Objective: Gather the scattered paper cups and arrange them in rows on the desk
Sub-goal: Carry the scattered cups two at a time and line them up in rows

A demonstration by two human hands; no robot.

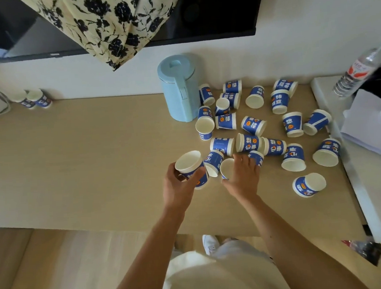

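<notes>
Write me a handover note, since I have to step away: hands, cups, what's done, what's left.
Left hand: holds one cup, lifted.
Right hand: fingers closing on a second cup in the pile.
Two cups stand upright at the desk's far left corner.
Scattered cups, mostly tipped over, lie right of the blue kettle.
Done: almost nothing. Left: nearly all the gathering and rows.

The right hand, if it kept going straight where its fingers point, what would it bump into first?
Probably the blue-and-white paper cup lying on its side just past the right hand; its fingertips look almost there, though depth is unclear.
</notes>
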